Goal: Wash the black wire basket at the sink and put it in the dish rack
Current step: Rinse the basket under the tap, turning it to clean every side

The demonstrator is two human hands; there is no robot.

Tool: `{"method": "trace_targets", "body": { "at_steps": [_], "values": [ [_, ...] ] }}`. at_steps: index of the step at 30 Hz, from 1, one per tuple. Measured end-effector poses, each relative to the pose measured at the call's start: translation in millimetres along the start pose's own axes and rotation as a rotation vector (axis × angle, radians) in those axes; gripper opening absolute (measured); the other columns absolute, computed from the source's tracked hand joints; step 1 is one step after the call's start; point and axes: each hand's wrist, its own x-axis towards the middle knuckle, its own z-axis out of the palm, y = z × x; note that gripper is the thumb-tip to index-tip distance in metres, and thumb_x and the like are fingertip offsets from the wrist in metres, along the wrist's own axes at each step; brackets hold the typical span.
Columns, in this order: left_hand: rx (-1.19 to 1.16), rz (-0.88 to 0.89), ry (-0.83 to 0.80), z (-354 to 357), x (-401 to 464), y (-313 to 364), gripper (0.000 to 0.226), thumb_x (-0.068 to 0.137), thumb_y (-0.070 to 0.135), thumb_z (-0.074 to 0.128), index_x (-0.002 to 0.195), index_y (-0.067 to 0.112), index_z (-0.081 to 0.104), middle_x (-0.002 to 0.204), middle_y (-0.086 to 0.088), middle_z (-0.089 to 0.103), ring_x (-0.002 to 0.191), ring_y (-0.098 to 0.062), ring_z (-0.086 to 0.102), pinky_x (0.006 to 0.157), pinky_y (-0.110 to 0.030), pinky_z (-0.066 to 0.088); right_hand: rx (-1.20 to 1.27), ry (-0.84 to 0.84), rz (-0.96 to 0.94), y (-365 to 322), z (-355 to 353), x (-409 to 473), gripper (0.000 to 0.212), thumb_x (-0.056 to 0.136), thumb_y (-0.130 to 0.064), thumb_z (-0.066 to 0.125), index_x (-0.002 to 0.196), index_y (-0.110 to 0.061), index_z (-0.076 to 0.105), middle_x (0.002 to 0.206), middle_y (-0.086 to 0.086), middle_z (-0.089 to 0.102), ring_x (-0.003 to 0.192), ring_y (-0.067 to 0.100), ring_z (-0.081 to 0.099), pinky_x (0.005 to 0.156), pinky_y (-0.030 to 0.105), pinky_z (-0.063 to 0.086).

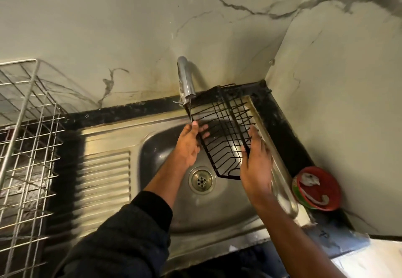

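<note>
The black wire basket (226, 134) hangs tilted over the steel sink bowl (165, 147), its far end near the back right corner. My left hand (189, 145) grips the basket's left rim, right under a thin stream of water from the chrome tap (185, 80). On the right rim, my right hand (256, 164) holds the basket with its fingers wrapped over the wire. The silver wire dish rack (28, 138) stands on the counter at the far left.
The sink's drain (201, 180) lies just below the basket, and a ribbed draining board (104, 175) runs between bowl and rack. A red bowl (317, 188) with white scraps sits on the black counter at the right. Marble-patterned walls close the corner.
</note>
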Motion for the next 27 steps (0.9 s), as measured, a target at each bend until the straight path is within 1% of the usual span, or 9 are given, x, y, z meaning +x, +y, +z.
{"method": "trace_targets", "body": {
  "at_steps": [2,5,10,12,14,17,19,24,27],
  "values": [
    [0.136,-0.020,-0.066,-5.1,-8.7,-7.9,0.034,0.101,0.037,0.055,0.129,0.019,0.063,0.120,0.000,0.075,0.115,-0.024,0.069,0.104,-0.050,0.047,0.146,0.061,0.039,-3.1,3.1,-6.6,0.062,0.101,-0.031,0.043,0.157,-0.023,0.017,0.159,0.006,0.033,0.146,0.028,0.031,0.117,0.052,0.031],
    [0.256,0.022,-0.157,-10.9,-18.0,-16.0,0.028,0.103,0.018,0.055,0.129,0.017,0.064,0.123,0.003,0.073,0.112,-0.020,0.071,0.094,-0.043,0.055,0.333,0.111,0.106,-9.1,5.5,-9.2,0.063,0.100,-0.039,0.034,0.157,-0.027,0.012,0.163,0.000,0.023,0.150,0.020,0.022,0.118,0.051,0.029],
    [0.311,0.137,-0.108,-7.9,-18.0,-7.7,0.025,0.104,0.002,0.047,0.124,0.003,0.062,0.116,-0.014,0.074,0.098,-0.019,0.074,0.082,-0.035,0.057,0.504,0.064,0.162,-22.6,0.8,-14.2,0.069,0.102,-0.038,0.045,0.157,-0.033,0.004,0.165,-0.006,0.015,0.147,0.010,0.020,0.119,0.046,0.028],
    [0.355,0.202,-0.061,-9.1,-10.5,-3.2,0.023,0.104,0.002,0.046,0.119,0.006,0.063,0.116,-0.015,0.074,0.098,-0.020,0.074,0.077,-0.030,0.058,0.548,0.010,0.205,-26.5,-6.3,-12.0,0.076,0.097,-0.046,0.054,0.158,-0.034,0.009,0.164,-0.007,0.021,0.145,0.012,0.025,0.117,0.045,0.032],
    [0.400,0.272,0.015,-12.3,-1.0,0.1,0.024,0.103,0.003,0.048,0.115,0.012,0.066,0.115,-0.010,0.075,0.105,-0.019,0.073,0.084,-0.031,0.059,0.568,-0.081,0.259,-29.0,-12.3,-6.7,0.074,0.092,-0.055,0.058,0.154,-0.038,0.022,0.159,-0.006,0.034,0.142,0.017,0.037,0.109,0.045,0.042],
    [0.438,0.337,0.108,-18.3,12.0,5.3,0.025,0.101,0.002,0.052,0.118,0.010,0.068,0.114,-0.003,0.075,0.108,-0.012,0.071,0.099,-0.033,0.055,0.570,-0.205,0.254,-33.1,-12.8,0.9,0.038,0.091,-0.049,0.063,0.128,-0.042,0.054,0.119,-0.010,0.067,0.112,0.009,0.063,0.078,0.026,0.052],
    [0.486,0.362,0.098,-21.3,17.3,8.9,0.025,0.101,0.003,0.052,0.117,0.013,0.069,0.113,0.000,0.075,0.109,-0.009,0.070,0.102,-0.033,0.053,0.548,-0.242,0.209,-35.4,-8.9,3.1,0.018,0.094,-0.036,0.063,0.111,-0.037,0.061,0.098,-0.016,0.073,0.097,-0.002,0.067,0.074,0.019,0.049],
    [0.400,0.309,-0.060,-25.1,22.6,26.0,0.025,0.100,0.003,0.056,0.115,0.018,0.069,0.115,0.000,0.075,0.114,-0.013,0.068,0.104,-0.033,0.051,0.586,-0.279,0.234,-37.4,2.3,-2.3,0.014,0.092,-0.034,0.065,0.106,-0.034,0.065,0.098,-0.014,0.074,0.096,-0.003,0.066,0.074,0.018,0.046],
    [0.400,0.258,-0.156,-34.0,28.8,31.0,0.022,0.103,0.022,0.053,0.118,0.022,0.070,0.118,-0.001,0.075,0.116,-0.017,0.068,0.100,-0.036,0.053,0.624,-0.226,0.249,-38.3,3.6,-3.3,0.014,0.091,-0.032,0.067,0.105,-0.033,0.067,0.099,-0.013,0.073,0.096,-0.003,0.065,0.074,0.019,0.050]
  ]
}}
